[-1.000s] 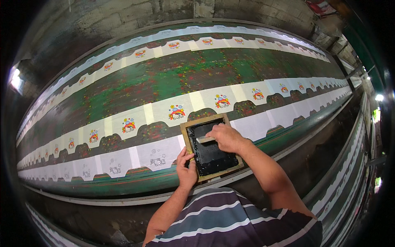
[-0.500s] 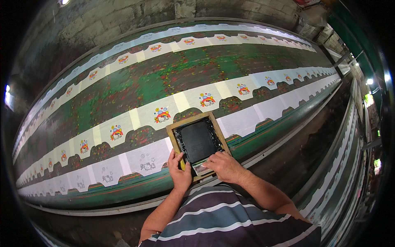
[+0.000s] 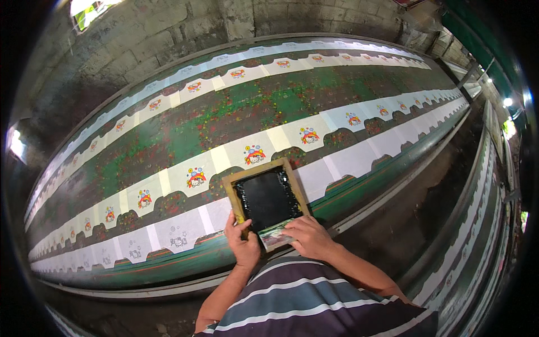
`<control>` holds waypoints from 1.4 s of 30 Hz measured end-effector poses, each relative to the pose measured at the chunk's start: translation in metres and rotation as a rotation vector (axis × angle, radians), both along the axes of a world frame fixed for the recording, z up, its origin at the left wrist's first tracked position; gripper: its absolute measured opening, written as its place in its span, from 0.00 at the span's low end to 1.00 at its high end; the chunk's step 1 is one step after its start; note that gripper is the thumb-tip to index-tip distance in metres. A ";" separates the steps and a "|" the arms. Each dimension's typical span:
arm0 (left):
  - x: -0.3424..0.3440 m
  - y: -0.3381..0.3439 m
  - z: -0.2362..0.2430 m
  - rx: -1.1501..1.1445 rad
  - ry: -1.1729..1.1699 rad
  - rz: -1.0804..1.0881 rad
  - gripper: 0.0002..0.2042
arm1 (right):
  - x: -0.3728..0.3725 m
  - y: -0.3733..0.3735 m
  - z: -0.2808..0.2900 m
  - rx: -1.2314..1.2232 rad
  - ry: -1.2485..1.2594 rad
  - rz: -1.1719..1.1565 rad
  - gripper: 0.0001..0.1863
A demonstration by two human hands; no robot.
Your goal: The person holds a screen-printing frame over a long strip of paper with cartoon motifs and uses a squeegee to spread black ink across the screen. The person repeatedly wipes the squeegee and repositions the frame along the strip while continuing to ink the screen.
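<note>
Before us stretches a long table (image 3: 224, 124), with a wall (image 3: 157, 35) behind it. A frame (image 3: 255, 169) lies at the table's near edge, over the near row of cloth pieces (image 3: 185, 221), which runs on to its left and right. Our left hand (image 3: 243, 244) is at the frame's left side; our right hand (image 3: 310, 238) is on a flat tool (image 3: 274, 237) in its near end. A second row (image 3: 188, 170) lies just behind the frame, and two more rows (image 3: 252, 73) lie farther back.

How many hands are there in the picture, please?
2: the left hand at the left side of the wooden frame, the right hand on the flat tool near its lower end. No other hand shows.
</note>
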State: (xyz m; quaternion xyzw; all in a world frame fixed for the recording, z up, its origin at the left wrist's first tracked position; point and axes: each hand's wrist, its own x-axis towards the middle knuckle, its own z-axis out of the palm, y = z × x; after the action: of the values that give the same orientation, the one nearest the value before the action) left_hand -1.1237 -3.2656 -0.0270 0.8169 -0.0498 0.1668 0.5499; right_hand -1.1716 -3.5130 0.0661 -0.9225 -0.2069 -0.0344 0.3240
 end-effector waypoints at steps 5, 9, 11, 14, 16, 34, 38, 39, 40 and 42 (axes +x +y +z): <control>0.001 -0.084 -0.006 -0.011 -0.019 0.016 0.22 | -0.004 -0.081 -0.009 0.000 -0.006 -0.027 0.25; 0.004 -0.129 -0.008 -0.002 -0.021 0.002 0.22 | -0.002 -0.132 -0.012 0.009 -0.002 -0.005 0.22; 0.004 -0.144 -0.009 -0.018 -0.006 0.009 0.22 | 0.001 -0.150 -0.012 -0.005 0.000 0.011 0.21; 0.003 -0.159 -0.010 -0.046 0.015 0.015 0.22 | 0.005 -0.166 -0.011 0.024 -0.010 0.046 0.22; 0.003 -0.162 -0.010 -0.053 0.025 0.015 0.22 | 0.009 -0.171 -0.009 0.041 -0.015 0.066 0.22; 0.004 -0.152 -0.027 -0.163 0.132 0.002 0.20 | 0.033 -0.145 0.006 -0.233 -0.077 0.237 0.18; 0.005 -0.151 -0.037 -0.255 0.164 0.006 0.17 | 0.063 -0.149 0.015 -0.407 0.123 0.354 0.17; 0.008 -0.150 -0.039 -0.301 0.181 0.005 0.16 | 0.076 -0.151 0.017 -0.420 0.205 0.378 0.16; 0.010 -0.148 -0.041 -0.356 0.231 0.022 0.15 | 0.093 -0.153 0.019 -0.435 0.280 0.403 0.16; 0.013 -0.146 -0.042 -0.298 0.186 0.003 0.14 | 0.125 -0.154 0.020 -0.340 0.414 0.420 0.14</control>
State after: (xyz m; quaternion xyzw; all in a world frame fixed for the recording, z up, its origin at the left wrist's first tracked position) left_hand -1.1111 -3.4118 -0.0692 0.7382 0.0277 0.0969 0.6670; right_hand -1.0467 -3.6670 0.0866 -0.8881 -0.3249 0.2559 0.2005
